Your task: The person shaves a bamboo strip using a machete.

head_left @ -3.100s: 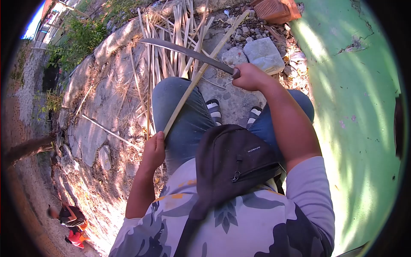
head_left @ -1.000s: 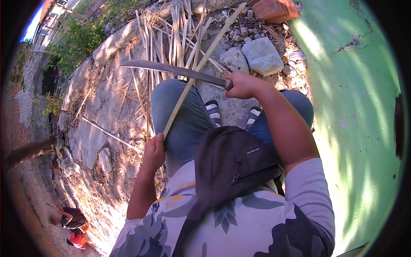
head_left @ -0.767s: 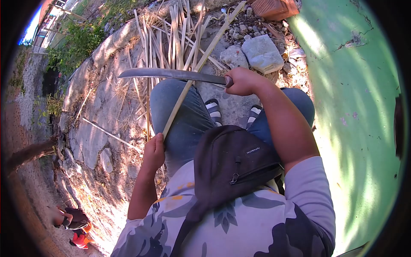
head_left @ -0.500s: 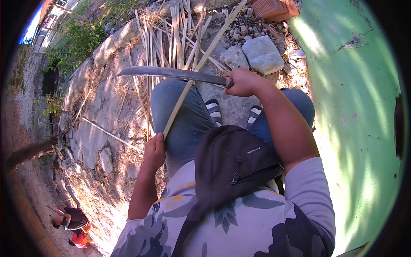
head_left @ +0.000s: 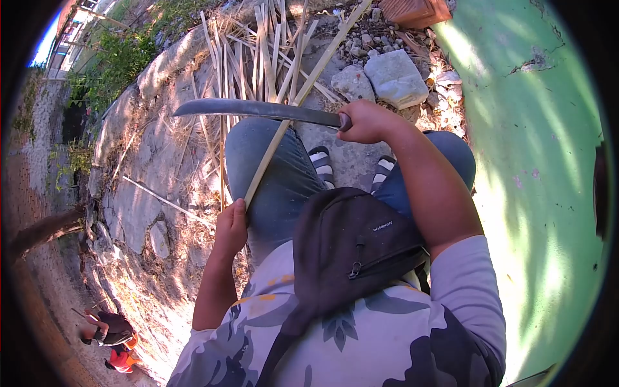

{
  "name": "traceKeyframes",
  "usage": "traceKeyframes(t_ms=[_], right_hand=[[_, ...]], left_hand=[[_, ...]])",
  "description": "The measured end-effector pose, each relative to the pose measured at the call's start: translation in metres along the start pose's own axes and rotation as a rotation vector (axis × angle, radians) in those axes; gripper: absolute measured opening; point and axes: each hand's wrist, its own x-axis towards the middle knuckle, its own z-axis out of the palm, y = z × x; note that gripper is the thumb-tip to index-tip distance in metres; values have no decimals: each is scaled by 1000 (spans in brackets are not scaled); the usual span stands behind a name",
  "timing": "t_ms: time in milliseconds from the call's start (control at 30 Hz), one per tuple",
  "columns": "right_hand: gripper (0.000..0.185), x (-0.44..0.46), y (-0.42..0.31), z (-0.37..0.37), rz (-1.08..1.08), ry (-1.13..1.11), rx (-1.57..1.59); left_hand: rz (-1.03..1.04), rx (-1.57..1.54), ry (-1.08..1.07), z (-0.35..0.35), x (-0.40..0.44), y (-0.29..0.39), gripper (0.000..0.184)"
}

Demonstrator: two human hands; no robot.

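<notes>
My left hand (head_left: 232, 227) is closed round the lower end of a long pale wooden strip (head_left: 320, 65), beside my bent knee. The strip slants up and to the right across the knee. My right hand (head_left: 366, 122) grips the dark handle of a machete (head_left: 258, 109). Its long grey blade points left and crosses over the strip just above the knee; whether the two touch I cannot tell. Beyond the knee lies a loose pile of similar strips (head_left: 263, 58) on the ground.
Two pale stones (head_left: 396, 79) and gravel lie ahead, near an orange-brown brick block (head_left: 416, 10). A green wall (head_left: 529, 168) runs along the right. A thin stick (head_left: 166, 201) lies on the left ground. Another person (head_left: 115, 330) is at the far lower left.
The machete has come down and toward the left along the strip since the earliest frame, with my right hand moving slightly left and down. My left hand has stayed nearly in place.
</notes>
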Motion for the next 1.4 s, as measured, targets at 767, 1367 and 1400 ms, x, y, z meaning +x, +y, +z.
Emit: traceKeyframes(t_ms=[767, 1367, 1400], right_hand=[[22, -2, 2, 1, -53, 117, -46], [25, 1, 1, 4, -81, 117, -7], [25, 1, 1, 4, -81, 115, -5]], left_hand=[[74, 94, 2, 2, 0, 0, 50], [101, 84, 17, 2, -1, -2, 50], [103, 86, 20, 3, -1, -1, 50]])
